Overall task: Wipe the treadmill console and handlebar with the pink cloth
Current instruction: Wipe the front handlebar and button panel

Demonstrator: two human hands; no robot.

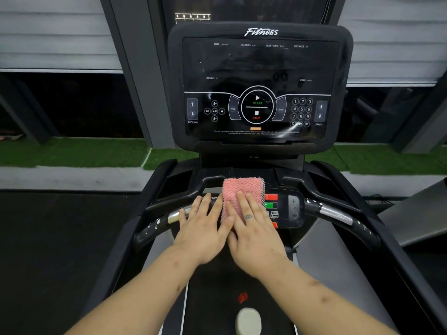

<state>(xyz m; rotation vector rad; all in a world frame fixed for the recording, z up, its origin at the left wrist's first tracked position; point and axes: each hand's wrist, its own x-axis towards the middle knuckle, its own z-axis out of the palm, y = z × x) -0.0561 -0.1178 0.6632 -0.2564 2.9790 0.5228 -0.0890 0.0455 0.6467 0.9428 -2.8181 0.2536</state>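
While I stand on the treadmill (362,238), its dark frame fills most of my view, with the belt (212,298) running under my forearms. Upright at the far end is the console (260,85), a black screen marked "Fitness" along its top edge, with START and STOP in a ring at the centre of its lower half, incline arrows near the left edge and a number pad and speed arrows near the right edge. Smears show on the dark glass.

Below the console, the handlebar (335,213) curves across from side to side, with a chrome grip on each half and a small control panel (294,211) at its middle. My left hand (203,228) lies flat on the handlebar just left of centre, fingers straight and slightly spread, holding nothing; its forefinger runs along the left edge of the pink cloth (242,189). My right hand (256,238) is also flat, fingers straight, pressing down on the near half of the cloth without curling round it. My two hands touch at the thumbs.

The cloth is folded into a thick pad and lies on the centre of the panel, its far edge reaching the panel's far edge. Just beyond its right edge show a red button (271,197), a green button (269,205) and a plus key (293,201). On the belt near the bottom edge lie a small red thing (242,297) and a cream rounded object (249,320); I cannot tell what either is.
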